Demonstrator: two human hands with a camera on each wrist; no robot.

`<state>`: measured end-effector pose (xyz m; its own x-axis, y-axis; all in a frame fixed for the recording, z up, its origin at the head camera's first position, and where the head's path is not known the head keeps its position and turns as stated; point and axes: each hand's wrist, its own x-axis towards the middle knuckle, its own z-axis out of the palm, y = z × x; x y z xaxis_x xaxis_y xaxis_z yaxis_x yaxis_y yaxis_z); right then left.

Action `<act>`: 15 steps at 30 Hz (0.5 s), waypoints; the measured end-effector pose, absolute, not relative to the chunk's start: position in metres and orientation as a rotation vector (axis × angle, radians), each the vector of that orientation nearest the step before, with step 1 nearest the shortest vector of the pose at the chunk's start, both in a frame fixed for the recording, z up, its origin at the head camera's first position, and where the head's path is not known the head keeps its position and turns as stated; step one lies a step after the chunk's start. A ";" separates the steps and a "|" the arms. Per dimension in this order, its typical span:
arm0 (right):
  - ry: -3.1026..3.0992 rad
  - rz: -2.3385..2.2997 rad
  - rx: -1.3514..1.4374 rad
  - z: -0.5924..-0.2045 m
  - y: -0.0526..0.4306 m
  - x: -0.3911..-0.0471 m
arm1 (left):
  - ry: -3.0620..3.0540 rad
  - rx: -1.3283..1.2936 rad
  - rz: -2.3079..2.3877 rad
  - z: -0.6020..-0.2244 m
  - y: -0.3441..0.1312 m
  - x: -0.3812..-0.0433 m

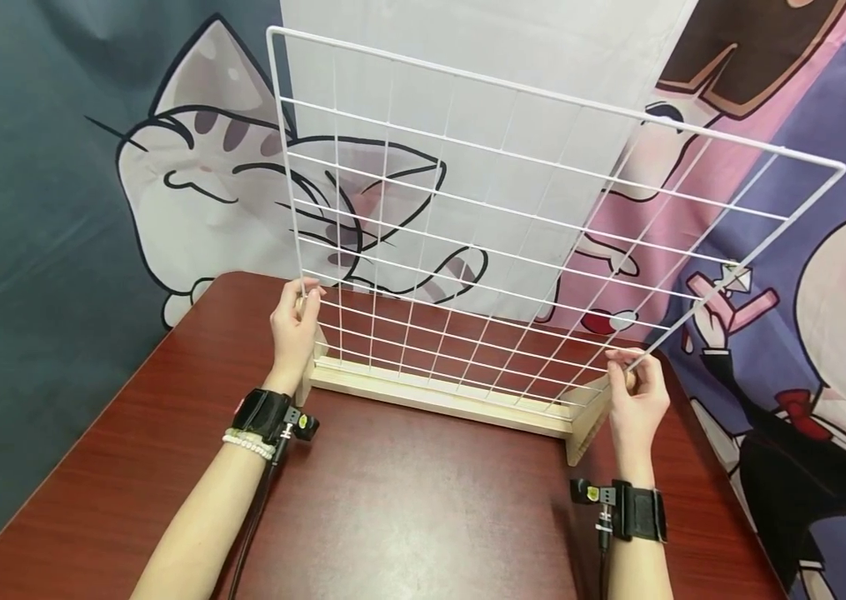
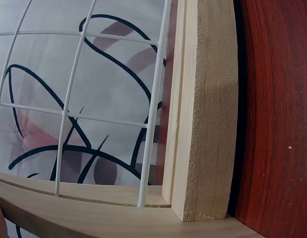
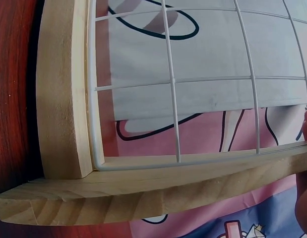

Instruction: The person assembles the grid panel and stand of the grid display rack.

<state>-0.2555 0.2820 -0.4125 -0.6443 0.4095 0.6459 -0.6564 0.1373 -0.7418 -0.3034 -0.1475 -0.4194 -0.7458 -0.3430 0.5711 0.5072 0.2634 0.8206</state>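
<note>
A white wire grid panel stands upright in a pale wooden stand. Its lower edge sits along the stand's base rail, and its sides run up inside two short wooden side pieces. With thumb and fingers, my left hand grips the upper end of the left side piece, right at the grid's edge. My right hand pinches the upper end of the right side piece the same way. In the right wrist view, the grid's rounded corner lies where rail and side piece meet.
The stand rests on a reddish-brown wooden table. Behind it hangs a printed cloth with cartoon cats and figures. Each wrist wears a black strap with a small camera, and a cable runs down along the left forearm.
</note>
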 end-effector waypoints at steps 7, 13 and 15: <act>-1.594 1.636 0.241 -0.412 0.282 -0.255 | -1.796 -0.149 -1.570 -0.421 -0.146 -0.305; -1.585 1.634 0.247 -0.412 0.281 -0.255 | -1.781 -0.153 -1.568 -0.419 -0.144 -0.306; -1.597 1.624 0.236 -0.412 0.281 -0.255 | -1.779 -0.150 -1.571 -0.419 -0.144 -0.306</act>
